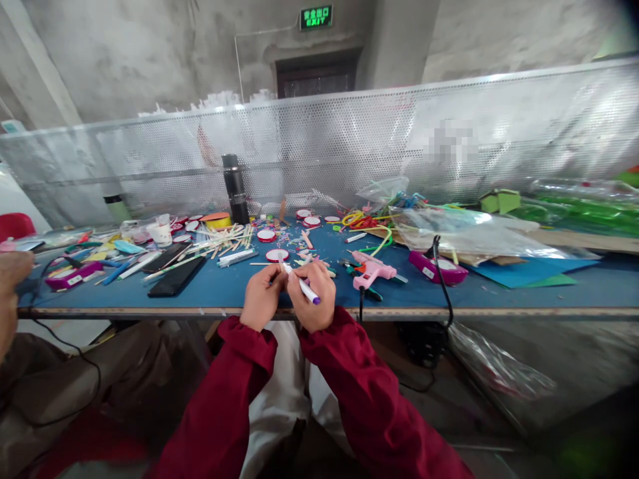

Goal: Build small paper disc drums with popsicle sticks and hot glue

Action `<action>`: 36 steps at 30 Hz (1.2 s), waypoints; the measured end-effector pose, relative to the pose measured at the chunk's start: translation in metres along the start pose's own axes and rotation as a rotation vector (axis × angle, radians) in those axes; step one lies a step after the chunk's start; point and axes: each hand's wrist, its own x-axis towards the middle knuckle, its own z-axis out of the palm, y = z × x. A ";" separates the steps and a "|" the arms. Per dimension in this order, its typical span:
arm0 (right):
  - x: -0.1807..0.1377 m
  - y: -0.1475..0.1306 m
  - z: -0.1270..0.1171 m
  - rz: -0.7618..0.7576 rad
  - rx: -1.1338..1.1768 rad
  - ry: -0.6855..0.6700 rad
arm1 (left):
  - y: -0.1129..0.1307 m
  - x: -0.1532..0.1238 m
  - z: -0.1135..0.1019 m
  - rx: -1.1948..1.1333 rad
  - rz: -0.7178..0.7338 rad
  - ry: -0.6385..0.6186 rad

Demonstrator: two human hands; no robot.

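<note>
My right hand (315, 296) grips a white marker (305, 288) with a purple end, its front end pointing towards my left fingers. My left hand (262, 296) is closed in a pinch beside that tip; whatever lies between its fingers is too small to make out. Just beyond both hands lies a red-rimmed white round lid (277, 255), with a thin stick (260, 264) near it. To the right of my right hand a pink glue gun (372, 269) rests on the blue tabletop.
A black bottle (235, 189) stands at the back. Dark phones (177, 276), pale sticks (234, 238) and pens (237, 257) lie to the left. On the right are a purple round device (439, 268) and blue sheets (524, 266). Another person's hand (12, 286) shows at far left.
</note>
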 end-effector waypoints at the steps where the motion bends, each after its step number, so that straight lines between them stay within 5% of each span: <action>1: 0.000 0.000 0.000 -0.004 -0.003 -0.002 | 0.000 0.000 0.000 0.000 -0.001 0.000; 36: 0.000 0.001 0.000 0.040 -0.025 -0.001 | -0.001 0.000 -0.002 -0.023 0.025 -0.074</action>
